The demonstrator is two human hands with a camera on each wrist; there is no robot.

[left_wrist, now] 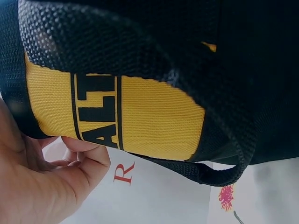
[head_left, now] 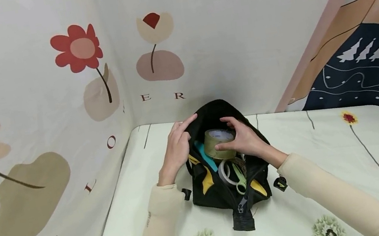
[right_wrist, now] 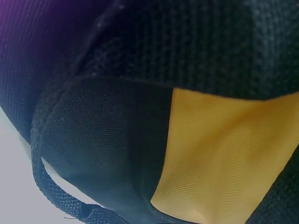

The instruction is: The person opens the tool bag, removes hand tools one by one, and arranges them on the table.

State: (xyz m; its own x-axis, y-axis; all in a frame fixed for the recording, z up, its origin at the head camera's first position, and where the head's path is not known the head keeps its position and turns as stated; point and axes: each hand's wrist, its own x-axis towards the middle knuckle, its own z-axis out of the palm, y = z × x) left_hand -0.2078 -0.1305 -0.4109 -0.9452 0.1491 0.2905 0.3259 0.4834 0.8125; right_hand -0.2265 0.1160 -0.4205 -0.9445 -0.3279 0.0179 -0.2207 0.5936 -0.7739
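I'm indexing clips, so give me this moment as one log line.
left hand: touching bag | right hand: holding tape roll | bag: open

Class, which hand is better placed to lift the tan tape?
Likely the right hand: its thumb and fingers curl around the tan tape roll; the left hand is at the bag's edge.

I'm facing a white backdrop [head_left: 222, 45] with a red flower [head_left: 83, 48]; a navy tree print [head_left: 359, 77] is showing rightward; floral cloth [head_left: 312, 156] is lying below.
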